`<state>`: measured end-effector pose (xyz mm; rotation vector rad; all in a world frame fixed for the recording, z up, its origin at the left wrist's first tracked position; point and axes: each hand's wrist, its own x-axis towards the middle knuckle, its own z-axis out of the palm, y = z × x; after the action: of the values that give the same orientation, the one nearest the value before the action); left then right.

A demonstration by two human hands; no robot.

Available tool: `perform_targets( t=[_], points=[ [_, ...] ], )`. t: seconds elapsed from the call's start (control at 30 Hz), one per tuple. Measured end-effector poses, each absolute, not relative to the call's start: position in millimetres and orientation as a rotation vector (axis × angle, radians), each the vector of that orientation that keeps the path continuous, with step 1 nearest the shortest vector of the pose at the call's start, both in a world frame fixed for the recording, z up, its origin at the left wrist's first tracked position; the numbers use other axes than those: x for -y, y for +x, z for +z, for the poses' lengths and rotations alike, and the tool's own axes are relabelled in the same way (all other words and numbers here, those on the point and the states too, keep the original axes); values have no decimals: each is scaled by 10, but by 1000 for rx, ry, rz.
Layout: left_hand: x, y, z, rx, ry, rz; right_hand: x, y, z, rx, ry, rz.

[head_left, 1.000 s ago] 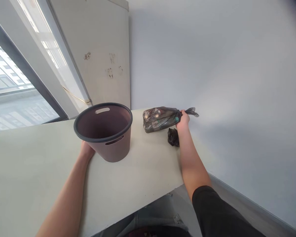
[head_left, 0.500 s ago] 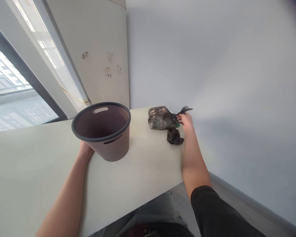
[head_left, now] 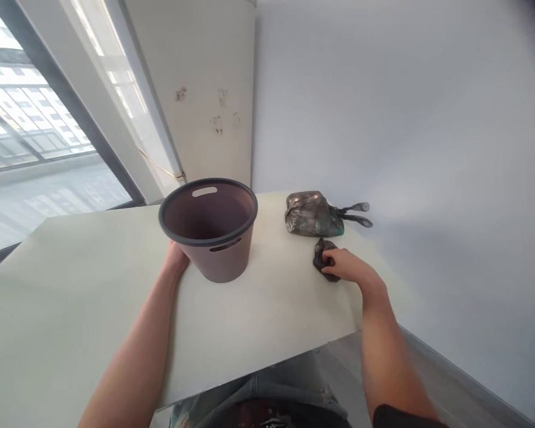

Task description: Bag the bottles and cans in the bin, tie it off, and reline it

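A mauve plastic trash bin (head_left: 225,261) with a dark rim and oval handle slots stands upright on the white table. My left hand (head_left: 177,257) is against its left side, the fingers hidden behind the bin. To the right lies a crumpled black plastic bag (head_left: 321,252), and my right hand (head_left: 344,264) has its fingers closed on it. Just behind is a filled dark translucent trash bag (head_left: 312,215), tied, its two loose ends pointing right; nothing touches it.
The white table (head_left: 267,321) ends at a near edge in front of my body. A pale wall (head_left: 383,119) borders it on the right and back. A white cabinet-like panel (head_left: 209,71) with stains rises behind the bin, and a window (head_left: 35,119) is at left.
My right hand has let go of the tied end of the filled bag and moved nearer, onto the crumpled black bag. The view has shifted slightly left; my left hand stays at the bin.
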<state>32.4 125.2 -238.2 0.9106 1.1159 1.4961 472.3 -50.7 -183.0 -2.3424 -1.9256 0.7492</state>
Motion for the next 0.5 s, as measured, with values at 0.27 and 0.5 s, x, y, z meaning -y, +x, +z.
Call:
perform_targets(
  t=[0.27,0.5],
  points=[
    [-1161,346,-2255,-1101,975,1474,465,4070,-1206,2115,-1194,1176],
    [-1152,358,-2234,-1107,1056,1463,-49,3721,-299,1202,-720,535]
  ],
)
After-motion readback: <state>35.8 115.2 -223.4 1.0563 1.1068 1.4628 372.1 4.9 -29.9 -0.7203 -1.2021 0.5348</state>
